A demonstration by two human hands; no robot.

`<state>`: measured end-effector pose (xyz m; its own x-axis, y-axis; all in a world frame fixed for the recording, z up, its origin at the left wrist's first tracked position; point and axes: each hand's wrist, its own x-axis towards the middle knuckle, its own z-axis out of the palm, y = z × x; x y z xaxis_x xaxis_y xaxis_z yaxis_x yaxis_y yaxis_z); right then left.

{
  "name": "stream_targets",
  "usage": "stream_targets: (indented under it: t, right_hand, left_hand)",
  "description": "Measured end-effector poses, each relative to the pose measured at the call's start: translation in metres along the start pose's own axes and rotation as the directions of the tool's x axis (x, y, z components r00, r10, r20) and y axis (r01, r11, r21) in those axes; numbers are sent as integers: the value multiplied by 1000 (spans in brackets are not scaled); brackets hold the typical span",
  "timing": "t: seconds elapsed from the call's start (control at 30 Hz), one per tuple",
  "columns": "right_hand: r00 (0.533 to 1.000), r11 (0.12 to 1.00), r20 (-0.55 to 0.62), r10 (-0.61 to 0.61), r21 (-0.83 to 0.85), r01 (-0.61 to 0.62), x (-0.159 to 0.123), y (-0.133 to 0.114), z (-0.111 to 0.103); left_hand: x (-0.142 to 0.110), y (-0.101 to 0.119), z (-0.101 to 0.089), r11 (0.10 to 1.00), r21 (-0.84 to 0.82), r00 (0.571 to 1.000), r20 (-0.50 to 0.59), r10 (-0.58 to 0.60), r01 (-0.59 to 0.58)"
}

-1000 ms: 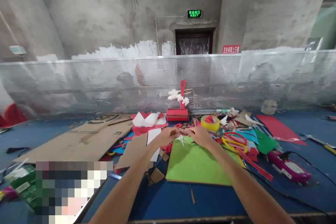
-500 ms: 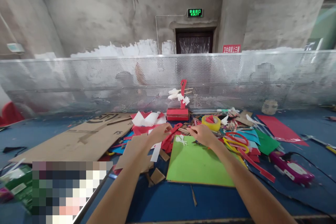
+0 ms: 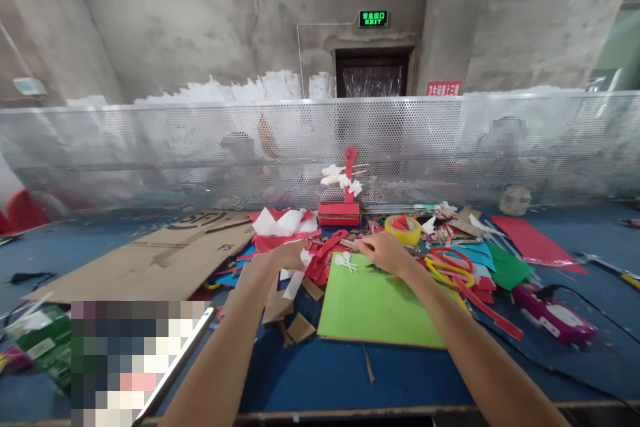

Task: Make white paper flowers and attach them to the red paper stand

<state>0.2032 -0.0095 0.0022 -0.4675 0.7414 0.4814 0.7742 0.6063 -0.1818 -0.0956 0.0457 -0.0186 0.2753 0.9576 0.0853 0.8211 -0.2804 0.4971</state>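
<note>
My left hand point(image 3: 289, 255) is over the scraps left of the green sheet, its fingers closed on a piece of white paper point(image 3: 294, 284) that shows beside and below them. The fingertips are partly hidden. My right hand point(image 3: 384, 252) hovers above the far edge of the green sheet point(image 3: 383, 307), thumb and fingers pinched together; whatever is in the pinch is too small to name. Small white twisted pieces point(image 3: 346, 260) lie on the sheet's far left corner. Between the hands is a red cut-out strip point(image 3: 334, 243) with a looped end.
A red box point(image 3: 339, 215) with an upright red strip and white tufts on sticks stands behind. Yellow tape point(image 3: 403, 230), scissors point(image 3: 449, 270) and a purple glue gun or similar tool point(image 3: 553, 313) are at right. Flat cardboard point(image 3: 150, 260) lies left; a perforated metal screen point(image 3: 200, 153) runs behind.
My left hand has drawn away from the right hand, leftward to the white paper, and closed on it. My right hand stays pinched in nearly the same place.
</note>
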Motion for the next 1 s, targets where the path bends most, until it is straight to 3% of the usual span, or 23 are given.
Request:
stream_targets:
  t: [0.07, 0.13, 0.3, 0.43, 0.53, 0.6, 0.83, 1.0]
  right_hand:
    - [1000, 1000, -3, -4, 0, 4, 0, 1, 1]
    - [1000, 1000, -14, -1, 21, 2, 0, 2, 1]
    - [999, 963, 9, 31, 268, -32, 1, 0, 5]
    - [994, 749, 91, 65, 653, -109, 3, -4, 10]
    - [990, 575, 136, 35, 807, -132, 4, -5, 15]
    - [991, 520, 130, 29, 845, -126, 5, -4, 18]
    - [994, 464, 77, 78, 880, -105, 7, 3, 23]
    - [988, 414, 117, 98, 898, -148, 6, 0, 16]
  left_hand:
    - [-1, 5, -2, 999, -18, 997, 74, -26, 28]
    - [-1, 12, -5, 996, -86, 999, 32, 11, -8]
    - [-1, 41, -5, 865, -430, 966, -99, 239, -258]
    - [-3, 68, 10, 750, -602, 961, -138, 240, -274]
    - [-6, 83, 24, 721, -622, 950, -144, 277, -305]
    - [-7, 88, 32, 699, -628, 935, -161, 315, -344]
    - [-5, 93, 45, 649, -658, 924, -255, 284, -382]
    - [-5, 94, 46, 657, -641, 915, -226, 334, -398]
